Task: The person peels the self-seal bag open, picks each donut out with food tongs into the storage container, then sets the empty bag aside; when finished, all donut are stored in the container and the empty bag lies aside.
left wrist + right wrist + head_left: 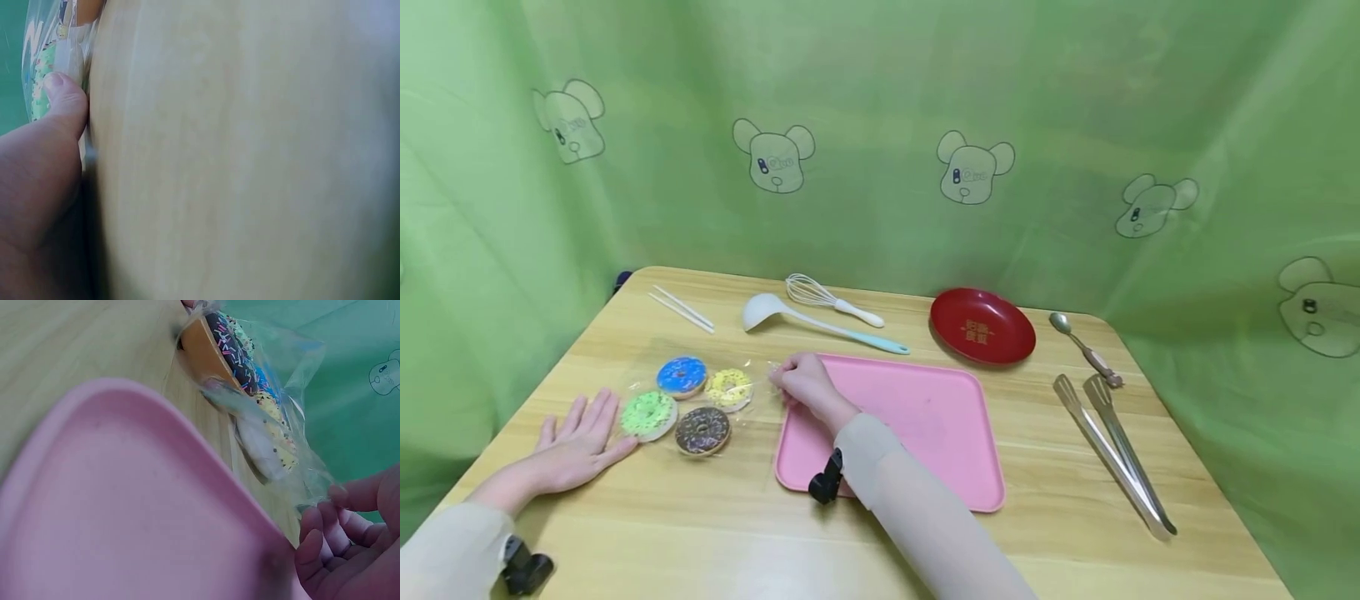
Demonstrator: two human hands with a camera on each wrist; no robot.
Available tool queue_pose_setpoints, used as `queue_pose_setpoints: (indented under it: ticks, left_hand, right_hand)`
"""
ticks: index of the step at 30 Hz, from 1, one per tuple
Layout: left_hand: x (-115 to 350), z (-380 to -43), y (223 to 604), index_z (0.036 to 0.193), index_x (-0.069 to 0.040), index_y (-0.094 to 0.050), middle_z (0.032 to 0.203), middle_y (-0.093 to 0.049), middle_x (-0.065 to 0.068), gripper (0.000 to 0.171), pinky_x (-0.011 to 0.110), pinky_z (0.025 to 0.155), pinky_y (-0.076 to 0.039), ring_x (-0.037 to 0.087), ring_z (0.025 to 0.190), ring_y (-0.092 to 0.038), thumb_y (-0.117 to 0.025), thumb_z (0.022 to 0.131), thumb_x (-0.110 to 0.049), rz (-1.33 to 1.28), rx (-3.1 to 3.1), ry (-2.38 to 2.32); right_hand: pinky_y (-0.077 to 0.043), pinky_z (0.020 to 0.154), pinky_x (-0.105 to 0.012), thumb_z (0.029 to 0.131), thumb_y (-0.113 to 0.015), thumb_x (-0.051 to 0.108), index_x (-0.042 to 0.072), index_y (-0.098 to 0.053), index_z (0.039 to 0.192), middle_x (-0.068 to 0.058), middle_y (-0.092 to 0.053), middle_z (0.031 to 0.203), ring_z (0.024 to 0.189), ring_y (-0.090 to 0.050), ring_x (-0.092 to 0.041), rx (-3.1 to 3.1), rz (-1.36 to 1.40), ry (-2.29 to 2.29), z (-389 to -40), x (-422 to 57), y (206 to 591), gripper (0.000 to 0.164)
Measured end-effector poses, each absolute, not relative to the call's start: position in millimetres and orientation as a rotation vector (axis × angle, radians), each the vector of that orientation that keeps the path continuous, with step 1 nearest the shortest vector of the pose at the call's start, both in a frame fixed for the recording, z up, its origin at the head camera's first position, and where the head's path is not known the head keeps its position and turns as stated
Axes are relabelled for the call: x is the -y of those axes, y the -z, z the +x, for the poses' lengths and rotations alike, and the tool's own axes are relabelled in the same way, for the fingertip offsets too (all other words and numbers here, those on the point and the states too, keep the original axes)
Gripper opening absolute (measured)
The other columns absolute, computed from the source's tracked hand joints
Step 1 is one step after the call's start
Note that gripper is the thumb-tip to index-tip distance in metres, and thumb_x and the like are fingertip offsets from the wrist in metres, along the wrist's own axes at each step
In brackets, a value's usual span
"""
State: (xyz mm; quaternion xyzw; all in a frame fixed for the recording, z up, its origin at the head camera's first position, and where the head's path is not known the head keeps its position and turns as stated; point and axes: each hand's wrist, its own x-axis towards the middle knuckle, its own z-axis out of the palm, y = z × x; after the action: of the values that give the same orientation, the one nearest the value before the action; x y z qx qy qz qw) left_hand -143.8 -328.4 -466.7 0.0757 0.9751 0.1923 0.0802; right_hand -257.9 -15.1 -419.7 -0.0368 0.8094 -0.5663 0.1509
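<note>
While the left hand (580,454) lies flat with fingers spread, its thumb touching the clear bag (691,400) at the green doughnut (648,415), the blue doughnut (682,377), chocolate doughnut (702,431) and yellow doughnut (729,389) sit in that bag between both hands. The right hand (814,388) pinches the bag's end over the pink tray's (917,417) far left corner. Well right of that hand lie the red plate (1000,333), metal tongs (1105,451) and spoon (1084,348).
</note>
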Motion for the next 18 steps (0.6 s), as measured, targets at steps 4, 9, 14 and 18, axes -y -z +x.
queue_pose_setpoints:
  ticks: [4,9,14,18]
  left_hand:
    - [328.3,-144.4,465.5,0.143,0.006,0.005,0.148,0.010,0.030,0.086,0.071,0.091,0.019,0.052,0.129,0.016,-0.035,0.096,-0.053,0.228,-2.915,-0.577]
    - [330.1,-142.7,464.2,0.143,0.007,0.005,0.147,0.011,0.030,0.087,0.070,0.091,0.019,0.052,0.129,0.017,-0.035,0.096,-0.054,0.214,-2.918,-0.576]
    - [332.6,-141.5,464.5,0.143,0.007,0.005,0.147,0.013,0.030,0.087,0.070,0.091,0.020,0.052,0.128,0.018,-0.035,0.095,-0.054,0.200,-2.907,-0.591]
    - [333.2,-142.9,467.5,0.143,0.006,0.007,0.147,0.015,0.028,0.089,0.069,0.090,0.022,0.050,0.128,0.021,-0.035,0.095,-0.056,0.190,-2.892,-0.596]
  right_hand:
    - [-0.041,0.041,-0.021,0.080,-0.064,0.001,0.005,-0.056,0.069,-0.007,-0.054,0.058,0.047,-0.046,-0.013,-2.296,-0.044,1.676,-260.1,14.0,421.0,0.014]
    - [-0.044,0.043,-0.021,0.081,-0.062,-0.001,-0.002,-0.060,0.080,-0.009,-0.056,0.062,0.047,-0.049,-0.012,-2.133,0.067,1.857,-264.8,8.6,422.5,0.003]
    - [-0.045,0.043,-0.019,0.082,-0.061,-0.001,-0.002,-0.059,0.078,-0.009,-0.058,0.065,0.047,-0.050,-0.011,-2.059,0.109,1.920,-267.5,2.7,425.3,0.004]
    - [-0.046,0.043,-0.020,0.082,-0.057,-0.003,-0.004,-0.061,0.079,-0.008,-0.058,0.063,0.047,-0.051,-0.011,-2.060,0.098,1.902,-266.3,-6.7,425.5,0.005]
